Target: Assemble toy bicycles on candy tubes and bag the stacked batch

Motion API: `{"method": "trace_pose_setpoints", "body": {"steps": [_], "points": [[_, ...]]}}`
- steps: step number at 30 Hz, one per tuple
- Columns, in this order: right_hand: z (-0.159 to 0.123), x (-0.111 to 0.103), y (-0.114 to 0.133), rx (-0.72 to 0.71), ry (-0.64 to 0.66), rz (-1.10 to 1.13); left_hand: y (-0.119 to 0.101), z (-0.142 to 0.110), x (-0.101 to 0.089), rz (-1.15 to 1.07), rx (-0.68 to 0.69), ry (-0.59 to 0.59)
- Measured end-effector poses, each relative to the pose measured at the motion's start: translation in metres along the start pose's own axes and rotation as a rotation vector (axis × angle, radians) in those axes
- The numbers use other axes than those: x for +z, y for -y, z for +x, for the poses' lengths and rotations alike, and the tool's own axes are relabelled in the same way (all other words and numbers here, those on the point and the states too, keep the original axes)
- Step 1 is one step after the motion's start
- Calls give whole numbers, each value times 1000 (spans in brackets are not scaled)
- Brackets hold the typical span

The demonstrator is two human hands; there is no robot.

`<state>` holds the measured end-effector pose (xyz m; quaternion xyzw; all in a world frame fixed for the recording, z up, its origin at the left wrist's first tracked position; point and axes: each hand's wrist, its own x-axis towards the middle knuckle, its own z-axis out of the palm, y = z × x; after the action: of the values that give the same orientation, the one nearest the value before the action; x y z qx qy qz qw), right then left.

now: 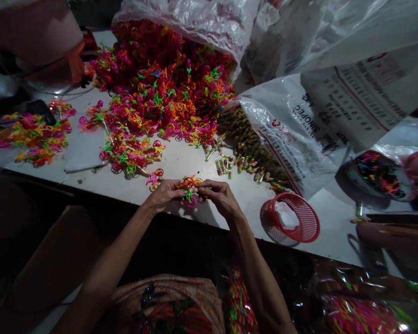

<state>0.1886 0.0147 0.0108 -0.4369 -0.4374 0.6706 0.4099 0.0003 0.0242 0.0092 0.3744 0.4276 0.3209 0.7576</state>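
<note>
Over the front edge of the white table, my left hand (163, 195) is closed in a pinch on a small bunch of plastic toy pieces (190, 196), coloured orange, red, green and pink. From the other side my right hand (220, 197) pinches the same bunch with thumb and fingers close together. Thin openwork shapes and rings show in the bunch; the exact kind is too small to tell. Just left of the bunch, a few pink and red pieces (155, 178) lie near my left fingers. Beyond them lies a loose cluster of similar pieces (128, 150).
A large heap of bright plastic pieces (160, 93) spills from a clear bag (202, 18). Small patterned tubes (225, 167) lie beside a printed white bag (296, 120). A red mesh basket (311, 222) stands at right; another pile of pieces (43, 139) lies left.
</note>
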Motion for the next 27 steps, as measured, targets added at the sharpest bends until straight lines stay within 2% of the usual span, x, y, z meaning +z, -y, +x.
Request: {"method": "trace_pose_setpoints", "body": {"steps": [4, 8, 10, 12, 14, 16, 17, 18, 19, 20, 23, 24, 27], "points": [[-5, 8, -1, -83, -71, -139, 2, 1, -6, 188, 60, -115], [-3, 22, -6, -86, -64, -144, -1, -2, -14, 220, 56, -76], [1, 26, -9, -75, -46, -136, -7, -6, -22, 279, 77, -104], [9, 20, -11, -94, -65, -195, -17, -11, -34, 413, 152, -259], [19, 4, -10, -147, -175, -389, -30, -14, -47, 613, 276, -516], [30, -18, -4, -173, -367, -726, -41, -15, -57, 901, 421, -798], [36, -29, 0, -149, -458, -923, -44, -14, -58, 1059, 484, -901], [41, -37, 4, -97, -516, -1110, -45, -12, -55, 1210, 531, -945], [47, -44, 8, -25, -541, -1277, -43, -9, -50, 1339, 563, -921], [53, -48, 11, 53, -532, -1414, -38, -5, -42, 1440, 576, -833], [67, -47, 17, 199, -426, -1662, -14, 13, -7, 1611, 511, -394], [71, -45, 17, 210, -400, -1705, -5, 20, 5, 1647, 466, -318], [75, -44, 18, 190, -361, -1734, 8, 37, 28, 1655, 313, -255]]}}
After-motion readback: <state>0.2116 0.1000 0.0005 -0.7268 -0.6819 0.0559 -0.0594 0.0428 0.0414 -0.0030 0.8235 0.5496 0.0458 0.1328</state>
